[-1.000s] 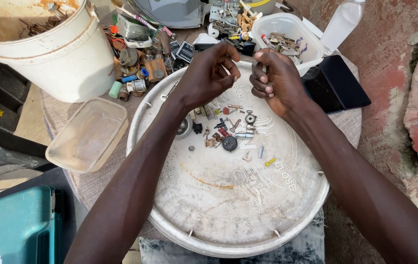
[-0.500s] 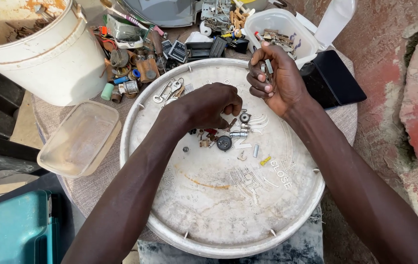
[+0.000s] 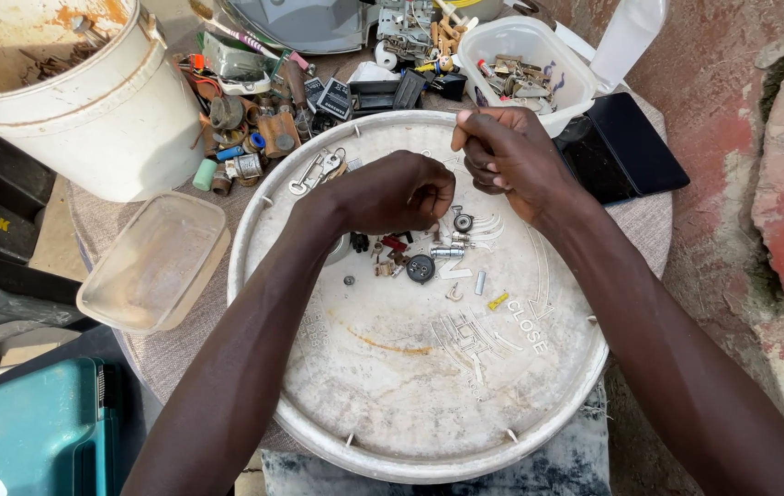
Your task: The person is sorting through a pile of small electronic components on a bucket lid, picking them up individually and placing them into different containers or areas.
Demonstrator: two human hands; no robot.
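We curl our left hand (image 3: pixel 392 193) loosely over small metal parts (image 3: pixel 429 257) on the round white lid (image 3: pixel 410 395); our right hand (image 3: pixel 507 161) is clenched, grip contents hidden.

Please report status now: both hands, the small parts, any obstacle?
Left hand curled over small parts on round lid. Right hand closed, contents hidden. Nothing blocking.

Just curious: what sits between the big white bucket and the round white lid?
In the head view, a jumble of small metal and plastic scrap parts lies between the white bucket and lid.

Dark tablet screen (image 3: pixel 629 147) (blank) far right; flat.
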